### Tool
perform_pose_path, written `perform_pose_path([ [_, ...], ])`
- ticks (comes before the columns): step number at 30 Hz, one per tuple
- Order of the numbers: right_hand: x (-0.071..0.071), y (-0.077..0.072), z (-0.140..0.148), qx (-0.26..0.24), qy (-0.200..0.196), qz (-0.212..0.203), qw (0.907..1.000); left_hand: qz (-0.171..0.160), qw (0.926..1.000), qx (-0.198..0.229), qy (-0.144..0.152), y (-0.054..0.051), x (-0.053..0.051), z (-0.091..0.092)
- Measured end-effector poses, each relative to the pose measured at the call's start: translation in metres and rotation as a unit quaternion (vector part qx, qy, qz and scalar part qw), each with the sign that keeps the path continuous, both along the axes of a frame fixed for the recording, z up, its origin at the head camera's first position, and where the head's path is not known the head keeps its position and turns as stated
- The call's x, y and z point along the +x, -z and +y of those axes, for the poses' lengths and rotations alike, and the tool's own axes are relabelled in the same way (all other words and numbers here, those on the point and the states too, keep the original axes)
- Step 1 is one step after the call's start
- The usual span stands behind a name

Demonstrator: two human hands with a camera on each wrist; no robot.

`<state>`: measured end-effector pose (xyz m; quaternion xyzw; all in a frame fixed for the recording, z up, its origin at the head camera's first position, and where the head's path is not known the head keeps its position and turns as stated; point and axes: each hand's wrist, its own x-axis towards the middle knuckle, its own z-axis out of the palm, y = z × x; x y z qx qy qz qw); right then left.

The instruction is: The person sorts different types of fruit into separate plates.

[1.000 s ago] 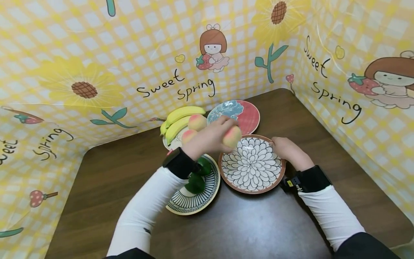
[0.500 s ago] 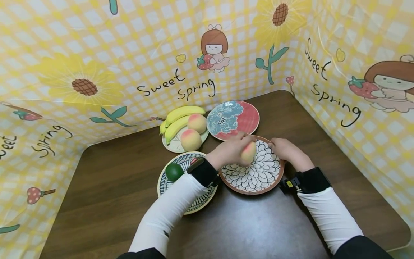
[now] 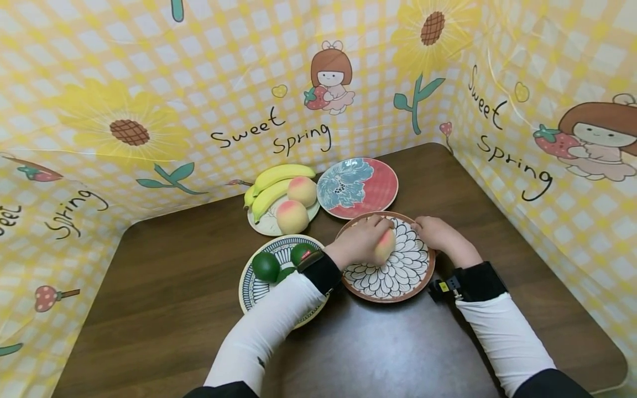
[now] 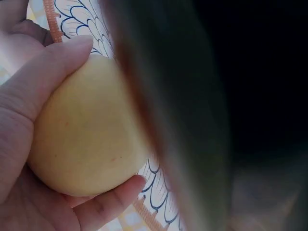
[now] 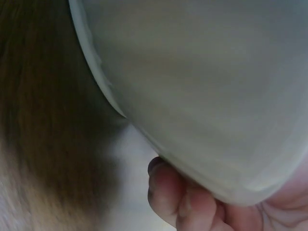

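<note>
A peach (image 3: 385, 246) is in the left hand (image 3: 362, 241), over the brown-rimmed plate with a petal pattern (image 3: 398, 276). In the left wrist view the thumb and fingers of the left hand (image 4: 29, 120) curl round the peach (image 4: 86, 130); whether it touches the plate cannot be told. At the plate's right rim the right hand (image 3: 440, 236) grips the edge. The right wrist view has fingertips of the right hand (image 5: 192, 202) against the rim of a pale surface (image 5: 202, 106), seemingly the plate's underside.
Green fruits (image 3: 266, 267) lie on a dark-patterned plate (image 3: 247, 287), partly under the left forearm. Behind it, bananas (image 3: 271, 198) and two peaches (image 3: 292, 216) rest on a small plate (image 3: 264, 225). A red and blue plate (image 3: 380, 185) stands at the back, near the checked cloth wall (image 3: 199, 99).
The left hand has carried the peach right and down, from near the red and blue plate to over the petal-patterned plate. The green fruits show more fully. The right hand keeps its hold on the rim.
</note>
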<state>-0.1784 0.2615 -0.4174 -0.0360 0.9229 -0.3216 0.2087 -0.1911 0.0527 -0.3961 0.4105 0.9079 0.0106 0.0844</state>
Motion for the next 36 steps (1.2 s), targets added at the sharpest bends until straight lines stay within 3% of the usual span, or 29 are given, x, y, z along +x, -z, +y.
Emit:
perform_pose_path([
  [8,-0.0015,-0.0001,-0.0008,0.016,-0.002,0.014,0.9998,-0.016,0.9992,0.018,-0.031,0.0020,0.0020,0.0023],
  [22,-0.0002,-0.0036,-0.0051,0.049,-0.009,0.029,0.9983,-0.029,0.9983,0.011,-0.050,-0.0010,0.0025,0.0072],
  [36,-0.0004,-0.0032,-0.0038,0.045,-0.014,0.025,0.9986,-0.040,0.9974,0.050,-0.034,0.0017,0.0034,0.0071],
])
